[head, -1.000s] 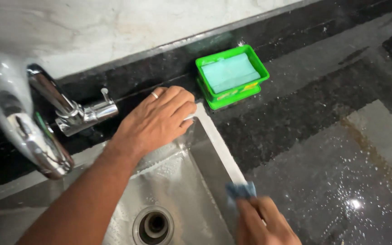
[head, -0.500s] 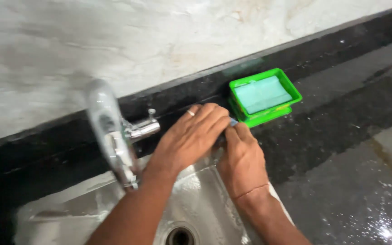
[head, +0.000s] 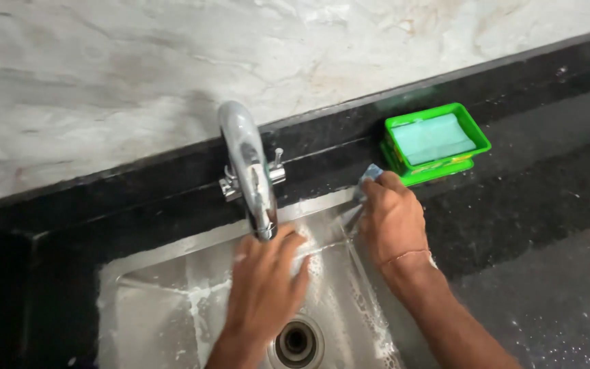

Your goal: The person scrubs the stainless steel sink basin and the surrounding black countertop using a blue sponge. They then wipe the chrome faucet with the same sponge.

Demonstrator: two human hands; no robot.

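Note:
My right hand (head: 392,219) is closed around a small blue scrub pad (head: 369,174) and presses it on the back right corner of the steel sink (head: 165,307), at the rim by the black counter. My left hand (head: 268,283) lies flat, fingers spread, on the soapy back wall of the sink basin, right under the chrome tap spout (head: 248,167). White foam streaks the basin around both hands. The drain (head: 296,339) shows just below my left hand.
A green soap tray (head: 437,143) holding a pale green bar sits on the black granite counter (head: 527,225) just behind and right of my right hand. A marbled wall rises behind the counter ledge. The counter at the right is wet.
My left hand slid from the sink's back right rim down into the basin under the tap. My right hand with the pad stayed at the corner; the view shifted left.

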